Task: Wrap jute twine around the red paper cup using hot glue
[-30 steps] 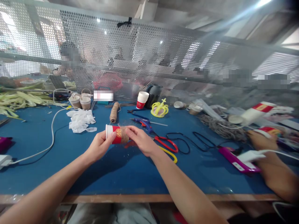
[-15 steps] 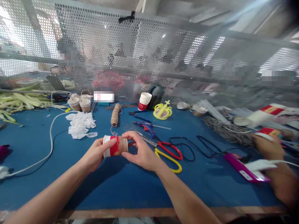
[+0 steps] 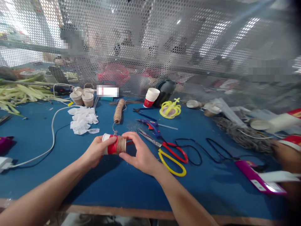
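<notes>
A red and white paper cup (image 3: 112,145) lies sideways in the air above the blue table, twine wound round its lower end. My left hand (image 3: 95,151) grips the cup at its rim end, thumb along the red side. My right hand (image 3: 138,153) curves round the twine-wrapped end, fingertips on top and thumb below. A strand runs from the cup to a spool of brown twine (image 3: 119,111) just beyond. Right of my right hand lie scissors (image 3: 172,153) with one red and one yellow handle, beside a blue glue gun (image 3: 151,126).
White crumpled cloth (image 3: 83,119) and twine-wrapped cups (image 3: 87,99) are at the left. Stacked paper cups (image 3: 151,96) and a yellow crown-shaped piece (image 3: 170,109) stand behind. A purple power strip (image 3: 256,177), cables and another person's blurred arm (image 3: 288,163) are at the right.
The view has shifted, so most table objects appear farther right. Both hands still hold the cup, with the right thumb slightly nearer its middle. The other person's hand is now mostly outside the picture.
</notes>
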A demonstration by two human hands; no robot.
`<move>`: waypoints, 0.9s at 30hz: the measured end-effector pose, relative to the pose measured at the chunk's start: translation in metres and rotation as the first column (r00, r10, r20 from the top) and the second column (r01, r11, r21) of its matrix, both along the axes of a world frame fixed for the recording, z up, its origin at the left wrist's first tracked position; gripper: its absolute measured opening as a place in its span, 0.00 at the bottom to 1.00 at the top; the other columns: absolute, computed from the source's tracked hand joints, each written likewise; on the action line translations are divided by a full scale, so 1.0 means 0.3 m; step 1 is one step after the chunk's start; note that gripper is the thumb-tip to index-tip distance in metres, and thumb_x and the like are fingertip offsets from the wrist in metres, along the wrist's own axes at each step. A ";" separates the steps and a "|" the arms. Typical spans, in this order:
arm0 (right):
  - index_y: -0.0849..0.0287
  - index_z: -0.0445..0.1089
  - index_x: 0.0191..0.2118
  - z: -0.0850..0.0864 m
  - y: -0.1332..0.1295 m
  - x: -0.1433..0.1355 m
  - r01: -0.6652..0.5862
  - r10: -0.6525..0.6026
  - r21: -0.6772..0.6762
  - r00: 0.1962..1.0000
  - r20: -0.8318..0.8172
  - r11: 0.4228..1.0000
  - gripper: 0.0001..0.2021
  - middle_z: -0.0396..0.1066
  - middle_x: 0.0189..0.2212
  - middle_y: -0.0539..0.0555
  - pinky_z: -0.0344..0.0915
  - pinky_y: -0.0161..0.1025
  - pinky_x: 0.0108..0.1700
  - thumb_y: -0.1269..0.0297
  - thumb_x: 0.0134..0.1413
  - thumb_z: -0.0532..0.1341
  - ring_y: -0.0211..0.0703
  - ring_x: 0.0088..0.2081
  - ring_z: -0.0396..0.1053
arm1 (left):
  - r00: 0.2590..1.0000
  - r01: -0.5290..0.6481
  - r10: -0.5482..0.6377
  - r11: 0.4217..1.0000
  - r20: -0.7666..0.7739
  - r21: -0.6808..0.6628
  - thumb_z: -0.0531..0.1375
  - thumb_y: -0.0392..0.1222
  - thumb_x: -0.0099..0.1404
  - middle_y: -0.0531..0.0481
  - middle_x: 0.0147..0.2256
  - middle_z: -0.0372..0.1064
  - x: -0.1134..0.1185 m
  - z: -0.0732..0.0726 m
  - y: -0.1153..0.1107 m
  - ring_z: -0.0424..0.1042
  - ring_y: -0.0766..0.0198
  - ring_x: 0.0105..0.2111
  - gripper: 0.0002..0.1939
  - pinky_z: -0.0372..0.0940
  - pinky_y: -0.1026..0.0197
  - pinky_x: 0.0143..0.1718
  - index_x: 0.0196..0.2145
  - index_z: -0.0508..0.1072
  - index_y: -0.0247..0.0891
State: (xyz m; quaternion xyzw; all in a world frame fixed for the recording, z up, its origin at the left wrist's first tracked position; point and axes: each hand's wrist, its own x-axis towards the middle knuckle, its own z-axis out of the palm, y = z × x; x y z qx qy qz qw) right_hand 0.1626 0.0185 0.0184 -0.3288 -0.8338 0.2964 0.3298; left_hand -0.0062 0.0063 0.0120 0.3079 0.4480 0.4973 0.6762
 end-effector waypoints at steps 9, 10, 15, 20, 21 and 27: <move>0.57 0.59 0.45 -0.033 0.008 0.001 0.045 -0.043 -0.201 0.999 0.015 0.979 0.16 0.61 0.44 0.55 0.64 0.40 0.44 0.68 0.48 0.58 0.40 0.43 0.63 | 0.988 0.062 -0.061 0.998 -0.140 0.003 0.63 0.47 0.47 0.53 0.18 0.69 0.002 -0.024 0.006 0.64 0.71 0.18 0.13 0.57 0.70 0.21 0.23 0.71 0.32; 0.57 0.60 0.44 -0.035 0.010 0.001 0.041 -0.040 -0.216 0.999 0.007 0.975 0.16 0.61 0.44 0.55 0.64 0.40 0.44 0.68 0.47 0.59 0.40 0.43 0.63 | 0.984 0.074 -0.074 0.997 -0.159 -0.009 0.63 0.47 0.47 0.53 0.18 0.69 0.002 -0.023 0.005 0.64 0.71 0.18 0.14 0.57 0.70 0.21 0.23 0.71 0.32; 0.57 0.60 0.43 -0.047 0.014 -0.002 0.053 -0.058 -0.251 0.998 -0.012 0.967 0.17 0.61 0.42 0.55 0.63 0.41 0.44 0.71 0.44 0.59 0.41 0.42 0.63 | 0.964 0.104 -0.114 0.993 -0.240 -0.055 0.63 0.50 0.46 0.54 0.17 0.67 0.001 -0.016 0.000 0.60 0.72 0.18 0.17 0.54 0.69 0.21 0.24 0.71 0.31; 0.58 0.62 0.42 -0.048 0.020 0.007 0.058 -0.060 -0.251 0.998 0.001 0.966 0.17 0.63 0.40 0.55 0.62 0.42 0.47 0.69 0.43 0.61 0.41 0.42 0.64 | 0.951 0.143 -0.162 0.985 -0.263 -0.093 0.60 0.54 0.47 0.54 0.18 0.66 0.002 -0.023 0.002 0.58 0.72 0.18 0.20 0.52 0.69 0.21 0.25 0.71 0.31; 0.58 0.62 0.42 -0.046 0.025 0.014 0.072 -0.077 -0.262 0.997 -0.008 0.962 0.16 0.63 0.40 0.55 0.63 0.41 0.46 0.67 0.44 0.60 0.41 0.42 0.64 | 0.948 0.149 -0.170 0.984 -0.268 -0.096 0.60 0.54 0.47 0.54 0.18 0.66 0.002 -0.027 0.002 0.58 0.71 0.18 0.20 0.52 0.69 0.21 0.25 0.71 0.31; 0.63 0.63 0.41 -0.025 0.137 0.132 0.520 -0.530 -0.159 0.847 -0.029 0.839 0.16 0.69 0.36 0.59 0.66 0.39 0.39 0.56 0.52 0.54 0.40 0.35 0.68 | 0.925 0.167 -0.178 0.984 -0.336 -0.062 0.58 0.53 0.50 0.54 0.18 0.64 -0.011 -0.055 0.006 0.56 0.72 0.18 0.18 0.50 0.69 0.21 0.23 0.69 0.31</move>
